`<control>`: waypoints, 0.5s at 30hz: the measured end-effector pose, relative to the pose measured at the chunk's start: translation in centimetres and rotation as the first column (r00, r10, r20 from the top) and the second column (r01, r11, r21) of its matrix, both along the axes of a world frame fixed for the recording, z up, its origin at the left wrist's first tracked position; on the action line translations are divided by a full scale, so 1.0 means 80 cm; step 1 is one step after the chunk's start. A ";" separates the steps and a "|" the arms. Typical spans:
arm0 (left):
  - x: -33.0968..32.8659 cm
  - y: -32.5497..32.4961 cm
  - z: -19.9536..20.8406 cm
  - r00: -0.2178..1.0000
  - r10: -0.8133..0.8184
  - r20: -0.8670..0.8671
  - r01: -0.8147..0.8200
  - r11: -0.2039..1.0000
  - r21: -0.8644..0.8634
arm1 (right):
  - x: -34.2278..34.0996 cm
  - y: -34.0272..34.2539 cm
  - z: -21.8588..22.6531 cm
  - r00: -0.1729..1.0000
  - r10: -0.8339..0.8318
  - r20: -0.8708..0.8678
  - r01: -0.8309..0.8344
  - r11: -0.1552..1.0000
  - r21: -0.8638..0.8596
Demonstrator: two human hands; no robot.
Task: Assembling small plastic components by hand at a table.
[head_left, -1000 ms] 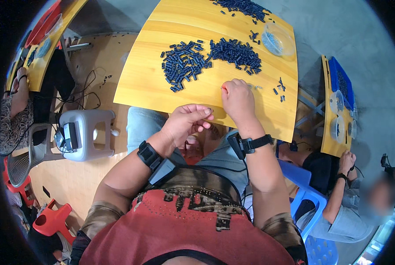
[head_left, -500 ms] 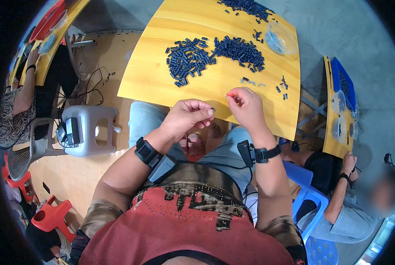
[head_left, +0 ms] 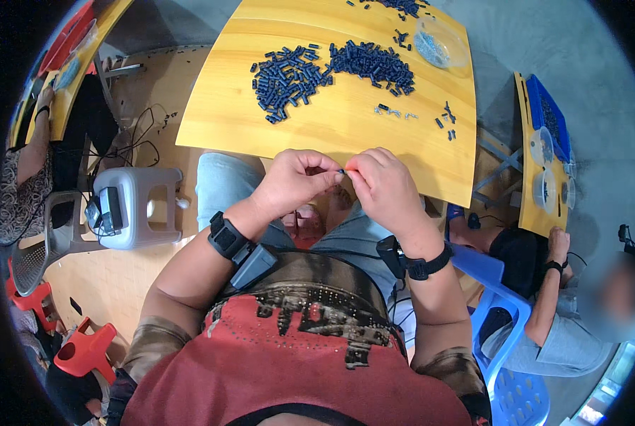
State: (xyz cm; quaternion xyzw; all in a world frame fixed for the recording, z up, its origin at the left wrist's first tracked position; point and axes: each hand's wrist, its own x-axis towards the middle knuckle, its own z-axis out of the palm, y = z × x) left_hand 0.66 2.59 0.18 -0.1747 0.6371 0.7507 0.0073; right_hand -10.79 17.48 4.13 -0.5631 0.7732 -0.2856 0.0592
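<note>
Just past the front edge of the yellow table (head_left: 214, 113), my two hands meet fingertip to fingertip. My left hand (head_left: 293, 183) is closed, pinching a small dark piece (head_left: 342, 171) between thumb and index finger. Against that piece, my right hand (head_left: 387, 183) is closed in a pinch too; what its fingertips hold is hidden. Beyond the hands lie a pile of short black cylinders (head_left: 285, 84) and a denser black pile (head_left: 373, 67) beside it. Several tiny pale pieces (head_left: 397, 112) sit nearer me, and a few loose black pieces (head_left: 446, 124) are to their right.
A clear tub (head_left: 441, 44) of small bluish bits stands at the far right of the table, near another black pile (head_left: 400, 6). A grey stool (head_left: 136, 206) is at left, a blue chair (head_left: 498, 305) at right. Co-workers sit at side tables, one with a blue tray (head_left: 548, 117).
My right hand has moved left to meet the left hand, so the fingertips now touch around the small dark piece. The whole view has shifted slightly.
</note>
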 end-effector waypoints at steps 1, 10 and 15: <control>0.001 0.001 -0.002 1.000 0.000 0.000 0.000 1.000 -0.001 | 0.002 0.002 -0.001 1.000 0.005 -0.020 -0.005 1.000 0.001; 0.008 0.008 -0.008 1.000 0.005 0.021 -0.001 0.982 -0.188 | 0.010 0.009 0.008 0.992 0.041 -0.118 -0.036 0.998 0.045; 0.011 0.014 -0.010 1.000 0.012 0.026 -0.007 0.985 -0.170 | 0.013 0.013 0.006 0.992 0.053 -0.117 -0.048 0.998 0.045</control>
